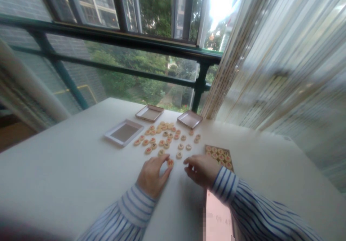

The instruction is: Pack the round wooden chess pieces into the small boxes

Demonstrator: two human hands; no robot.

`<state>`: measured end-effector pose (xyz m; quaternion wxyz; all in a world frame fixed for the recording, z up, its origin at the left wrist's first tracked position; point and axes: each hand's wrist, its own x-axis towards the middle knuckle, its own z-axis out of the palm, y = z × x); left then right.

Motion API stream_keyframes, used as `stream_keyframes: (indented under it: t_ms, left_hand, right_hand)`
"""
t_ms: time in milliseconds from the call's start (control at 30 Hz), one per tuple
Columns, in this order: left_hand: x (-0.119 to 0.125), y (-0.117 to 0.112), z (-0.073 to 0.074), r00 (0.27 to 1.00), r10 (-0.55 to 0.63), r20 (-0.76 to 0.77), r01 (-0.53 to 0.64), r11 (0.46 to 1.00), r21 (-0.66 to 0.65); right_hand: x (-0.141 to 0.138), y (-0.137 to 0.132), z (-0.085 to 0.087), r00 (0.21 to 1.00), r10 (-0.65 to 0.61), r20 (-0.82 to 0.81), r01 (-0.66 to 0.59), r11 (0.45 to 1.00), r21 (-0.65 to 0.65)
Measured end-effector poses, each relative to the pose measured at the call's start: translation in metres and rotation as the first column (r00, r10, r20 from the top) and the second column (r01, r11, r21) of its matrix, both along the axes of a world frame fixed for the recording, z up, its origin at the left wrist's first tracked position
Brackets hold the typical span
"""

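Note:
My left hand pinches a round wooden Chinese chess piece with a red character between thumb and fingertips, low over the white table. To its right my right hand hovers with fingers loosely curled and tips slightly apart; nothing shows between them. Just ahead of both hands lies a single piece. Many more loose pieces, some red and some dark, are scattered beyond the hands. Beside my right wrist stands a box holding rows of red-marked pieces; the hand and sleeve cover its near part.
A white shallow tray lies on the left of the white table. Two brown-rimmed trays, one at the back and one farther right, sit near the railing. A phone lies under my right forearm. String curtains hang at right.

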<state>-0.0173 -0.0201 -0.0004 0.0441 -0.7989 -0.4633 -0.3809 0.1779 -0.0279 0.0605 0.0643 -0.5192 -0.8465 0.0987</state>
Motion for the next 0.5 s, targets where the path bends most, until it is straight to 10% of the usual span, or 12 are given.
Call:
stream_keyframes:
  t_ms: [500]
  left_hand:
    - [0.035,-0.004,0.025,0.991,-0.117,0.056,0.117,0.993,0.008]
  right_hand:
    - [0.043,-0.013,0.017,0.990,-0.059,-0.129,0.073,0.992,0.102]
